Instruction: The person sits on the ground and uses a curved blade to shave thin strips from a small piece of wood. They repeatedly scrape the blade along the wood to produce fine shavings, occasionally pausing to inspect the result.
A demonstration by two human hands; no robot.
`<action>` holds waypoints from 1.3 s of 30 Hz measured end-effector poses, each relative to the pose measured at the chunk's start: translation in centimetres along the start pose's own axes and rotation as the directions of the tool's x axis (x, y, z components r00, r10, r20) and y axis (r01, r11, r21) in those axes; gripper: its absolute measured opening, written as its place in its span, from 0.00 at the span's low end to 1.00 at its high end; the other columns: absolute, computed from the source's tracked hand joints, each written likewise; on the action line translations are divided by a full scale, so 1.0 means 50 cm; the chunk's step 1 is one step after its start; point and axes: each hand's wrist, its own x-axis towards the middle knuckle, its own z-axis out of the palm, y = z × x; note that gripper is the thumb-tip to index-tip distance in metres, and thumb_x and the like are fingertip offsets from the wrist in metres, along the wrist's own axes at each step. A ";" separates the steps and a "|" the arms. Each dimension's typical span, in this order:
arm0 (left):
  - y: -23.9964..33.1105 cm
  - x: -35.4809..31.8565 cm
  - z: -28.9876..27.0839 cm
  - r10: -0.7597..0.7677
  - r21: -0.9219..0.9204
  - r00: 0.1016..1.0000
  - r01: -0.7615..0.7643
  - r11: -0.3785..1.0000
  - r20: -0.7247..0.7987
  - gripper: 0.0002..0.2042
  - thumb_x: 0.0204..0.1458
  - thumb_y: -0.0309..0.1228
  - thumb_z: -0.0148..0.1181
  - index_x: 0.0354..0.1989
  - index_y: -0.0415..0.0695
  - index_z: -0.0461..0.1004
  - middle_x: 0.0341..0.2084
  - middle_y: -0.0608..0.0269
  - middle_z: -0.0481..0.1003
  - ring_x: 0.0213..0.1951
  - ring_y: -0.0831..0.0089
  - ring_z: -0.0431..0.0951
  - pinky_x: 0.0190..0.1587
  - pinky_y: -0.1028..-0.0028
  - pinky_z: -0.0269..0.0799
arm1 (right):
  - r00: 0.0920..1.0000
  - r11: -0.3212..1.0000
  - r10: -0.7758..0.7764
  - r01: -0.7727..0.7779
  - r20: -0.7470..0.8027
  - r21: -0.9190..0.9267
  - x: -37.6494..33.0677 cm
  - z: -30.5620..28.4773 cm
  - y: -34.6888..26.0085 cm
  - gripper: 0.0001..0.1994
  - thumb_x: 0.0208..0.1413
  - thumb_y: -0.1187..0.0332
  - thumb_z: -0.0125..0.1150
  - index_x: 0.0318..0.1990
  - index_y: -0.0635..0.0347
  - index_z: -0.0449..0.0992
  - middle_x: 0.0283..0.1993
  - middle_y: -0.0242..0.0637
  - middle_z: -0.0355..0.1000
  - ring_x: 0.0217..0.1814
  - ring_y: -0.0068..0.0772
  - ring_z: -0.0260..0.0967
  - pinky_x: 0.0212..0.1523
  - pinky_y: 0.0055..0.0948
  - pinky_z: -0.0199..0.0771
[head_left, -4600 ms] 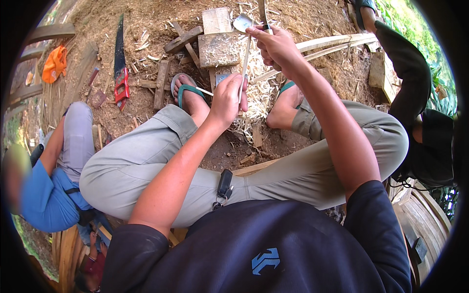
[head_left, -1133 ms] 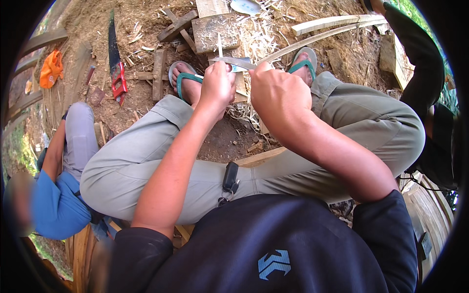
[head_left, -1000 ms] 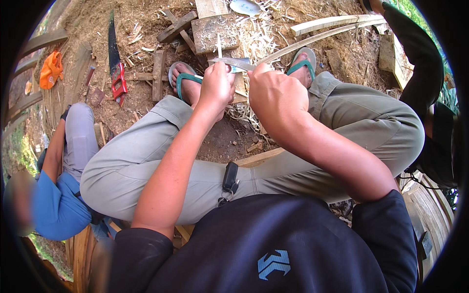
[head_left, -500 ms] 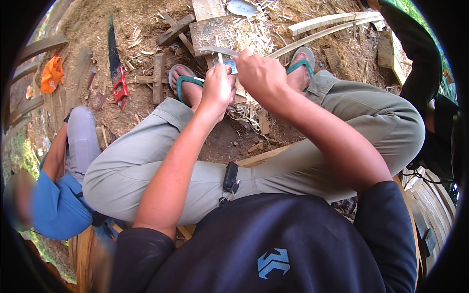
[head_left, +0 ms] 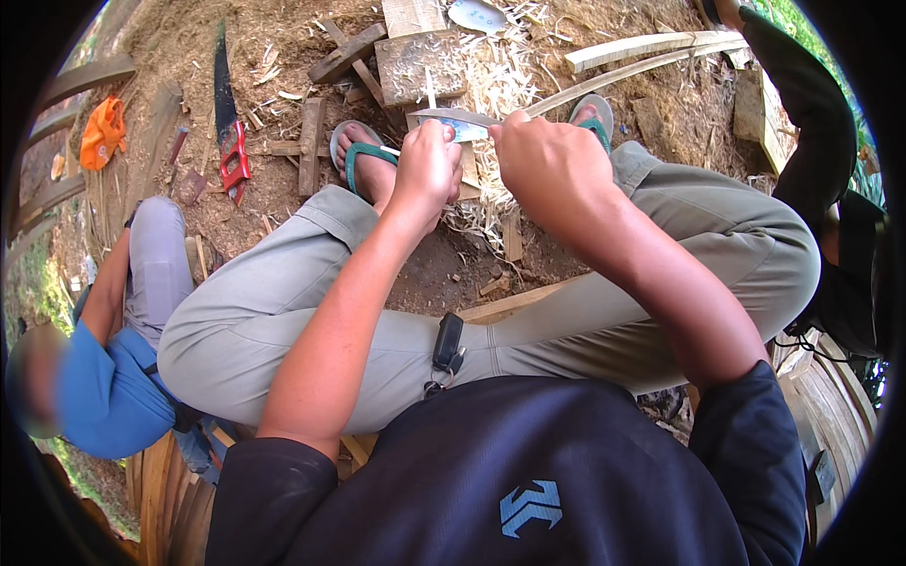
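Note:
Between my knees, my left hand (head_left: 429,170) is closed round a thin pale wooden stick (head_left: 431,87), whose far end sticks out beyond the fist. My right hand (head_left: 555,160) grips a knife; its handle is hidden inside the fingers. The curved knife blade (head_left: 455,116) points left and lies across the stick, just beyond my left hand. Under the blade, a whitish-blue piece (head_left: 467,130) partly shows. A squared wooden block (head_left: 422,68) lies on the ground past the stick's tip, with pale shavings (head_left: 500,71) beside it.
A red-handled saw (head_left: 232,156) and an orange cloth-like item (head_left: 103,134) lie at left. Long curved wooden strips (head_left: 651,49) stretch across the far right. A person in blue (head_left: 113,391) sits at left; another person's dark-clothed leg (head_left: 812,113) is at right.
The knife blade has come nearer along the stick, toward my left hand. My right hand has drawn back and to the right. My left hand keeps its hold, nearly in place.

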 end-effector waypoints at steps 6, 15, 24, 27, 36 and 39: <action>-0.008 0.004 -0.001 0.002 0.012 1.000 -0.002 1.000 -0.010 0.09 0.59 0.37 0.37 0.29 0.50 0.61 0.09 0.72 0.55 0.09 0.77 0.54 0.13 0.74 0.46 | 0.984 0.998 0.060 -0.056 -0.166 0.033 0.008 0.056 -0.009 0.18 0.68 0.60 0.42 0.31 0.62 0.71 0.22 0.42 0.76 0.25 0.39 0.78 0.23 0.34 0.77; -0.010 0.004 -0.008 -0.016 0.027 0.998 0.018 0.999 -0.054 0.10 0.58 0.37 0.39 0.27 0.49 0.61 0.09 0.73 0.56 0.09 0.78 0.54 0.13 0.74 0.46 | 0.991 0.992 0.126 -0.126 -0.044 0.008 0.016 0.042 -0.042 0.07 0.60 0.67 0.53 0.37 0.62 0.72 0.31 0.38 0.79 0.37 0.31 0.81 0.32 0.26 0.80; -0.002 0.000 0.010 -0.041 0.010 0.997 0.042 0.999 -0.069 0.09 0.58 0.37 0.40 0.28 0.50 0.62 0.08 0.73 0.55 0.08 0.78 0.53 0.12 0.76 0.44 | 0.993 0.988 0.091 -0.080 -0.079 0.130 0.099 0.083 -0.009 0.09 0.60 0.68 0.53 0.40 0.65 0.74 0.34 0.45 0.80 0.37 0.35 0.81 0.31 0.29 0.80; -0.003 0.003 0.001 -0.035 -0.014 0.998 0.034 0.999 -0.053 0.09 0.58 0.37 0.40 0.28 0.50 0.61 0.08 0.73 0.55 0.08 0.78 0.53 0.12 0.76 0.43 | 0.999 0.997 -0.019 0.023 -0.049 0.078 0.084 0.062 0.004 0.09 0.59 0.69 0.54 0.39 0.65 0.76 0.36 0.44 0.80 0.38 0.36 0.81 0.33 0.30 0.80; -0.015 0.008 -0.014 0.051 0.053 0.999 -0.051 0.997 0.003 0.08 0.60 0.36 0.38 0.29 0.51 0.60 0.09 0.73 0.55 0.09 0.79 0.53 0.13 0.76 0.43 | 0.999 0.999 0.011 -0.012 0.030 0.048 0.010 0.002 -0.009 0.08 0.53 0.71 0.60 0.38 0.64 0.76 0.36 0.43 0.79 0.40 0.35 0.81 0.35 0.28 0.80; -0.016 0.011 -0.012 0.040 0.028 0.999 -0.040 0.999 -0.004 0.09 0.61 0.36 0.38 0.29 0.50 0.60 0.10 0.73 0.56 0.09 0.79 0.53 0.12 0.76 0.44 | 0.996 0.999 0.035 -0.032 -0.084 0.034 0.011 0.033 -0.012 0.13 0.63 0.64 0.48 0.35 0.64 0.73 0.27 0.43 0.78 0.32 0.39 0.80 0.29 0.32 0.79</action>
